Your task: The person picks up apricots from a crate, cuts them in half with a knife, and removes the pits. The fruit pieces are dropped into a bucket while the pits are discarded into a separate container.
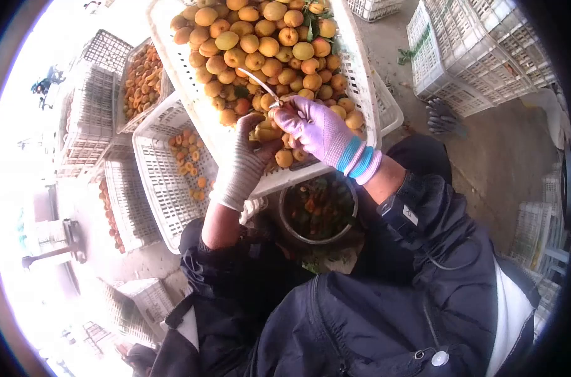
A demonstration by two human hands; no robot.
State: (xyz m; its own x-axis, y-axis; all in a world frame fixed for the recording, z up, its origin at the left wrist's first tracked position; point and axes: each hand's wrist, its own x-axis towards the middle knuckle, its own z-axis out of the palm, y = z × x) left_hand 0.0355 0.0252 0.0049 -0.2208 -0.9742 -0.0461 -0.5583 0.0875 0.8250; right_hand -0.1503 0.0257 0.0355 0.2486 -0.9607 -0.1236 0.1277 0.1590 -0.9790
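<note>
A large white crate (366, 81) heaped with apricots (266, 47) is in front of me. My left hand (249, 154), in a pale ribbed glove with bare-looking fingers, is closed around an apricot (264, 132) at the crate's near edge. My right hand (313, 129), in a lilac glove with a blue-striped cuff, grips a knife with a thin curved blade (259, 81). The blade points up and left over the fruit. Both hands are close together, and the knife's handle is mostly hidden by my right fingers.
At left, a white crate (148, 169) holds apricot halves (186, 154). Another crate (144, 81) is full of cut fruit. Below my hands stands a round bucket (354, 217) with dark scraps. Stacked crates (448, 63) and a dark glove (443, 116) are at right.
</note>
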